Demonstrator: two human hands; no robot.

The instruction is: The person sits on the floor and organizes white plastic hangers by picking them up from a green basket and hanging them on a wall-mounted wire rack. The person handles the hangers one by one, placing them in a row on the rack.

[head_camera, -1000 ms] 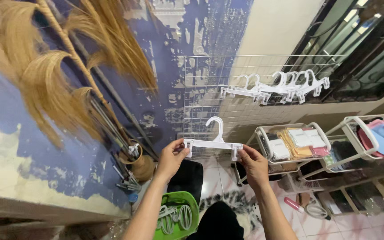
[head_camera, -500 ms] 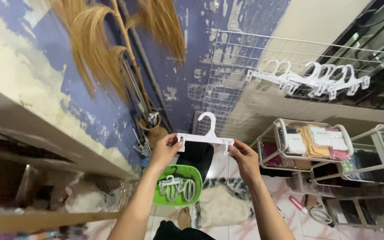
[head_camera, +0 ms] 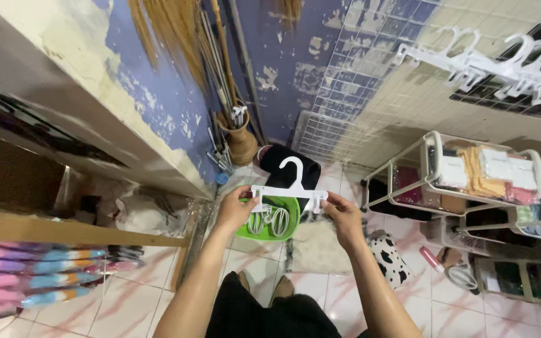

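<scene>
Lowered since the earlier frame: white clip hanger [head_camera: 290, 189], now over green basket [head_camera: 269, 226]; I see left hand [head_camera: 234, 209] and right hand [head_camera: 344, 216] pinching its ends.

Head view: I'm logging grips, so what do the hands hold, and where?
A white clip hanger: left hand pinches its left clip end, right hand its right clip end.

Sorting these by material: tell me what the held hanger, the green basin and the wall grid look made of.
Clip hanger: white moulded plastic, smooth, slightly glossy.
Green basin: plastic, bright uniform colour and rounded rim.
Wall grid: thin wire mesh, probably white-coated metal.
</scene>
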